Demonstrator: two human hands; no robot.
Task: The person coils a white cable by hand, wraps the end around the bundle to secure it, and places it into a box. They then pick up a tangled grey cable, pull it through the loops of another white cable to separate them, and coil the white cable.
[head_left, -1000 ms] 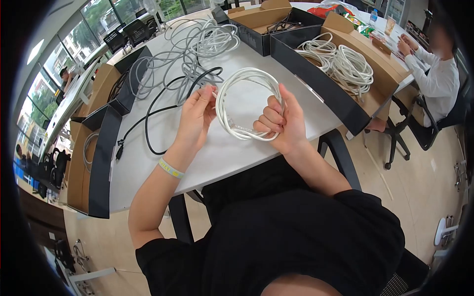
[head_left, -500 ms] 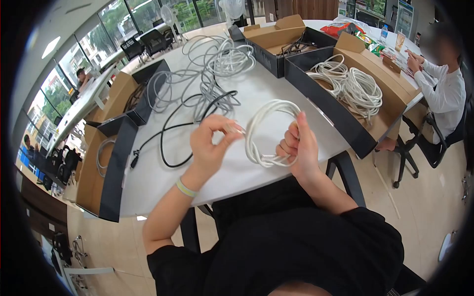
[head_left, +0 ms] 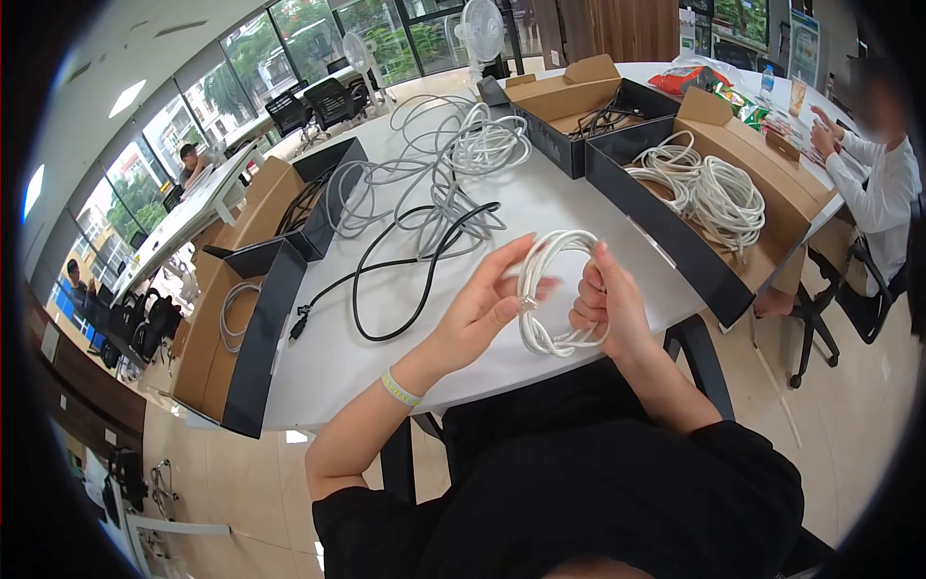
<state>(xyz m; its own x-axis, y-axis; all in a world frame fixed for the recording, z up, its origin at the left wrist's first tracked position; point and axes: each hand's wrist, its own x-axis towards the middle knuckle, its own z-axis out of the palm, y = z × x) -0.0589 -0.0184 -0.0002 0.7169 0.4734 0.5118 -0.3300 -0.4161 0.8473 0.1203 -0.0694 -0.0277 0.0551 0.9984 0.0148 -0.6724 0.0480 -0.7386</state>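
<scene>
while the right hand clamps the white cable coil above the table's near edge, the left hand rests open-fingered against it. coil looks fully wound; plug end loose, not tucked. grey cables at table centre lie uncoiled.

Place: an open-plan office.
Glazing: tall windows line the far wall, with trees outside.
Furniture: a long white counter, black office chairs and another desk with a person seated at it.
Stock: cardboard boxes hold coiled white cables; loose grey cables lie on the counter.
Fittings: pedestal fans and ceiling light panels.
</scene>
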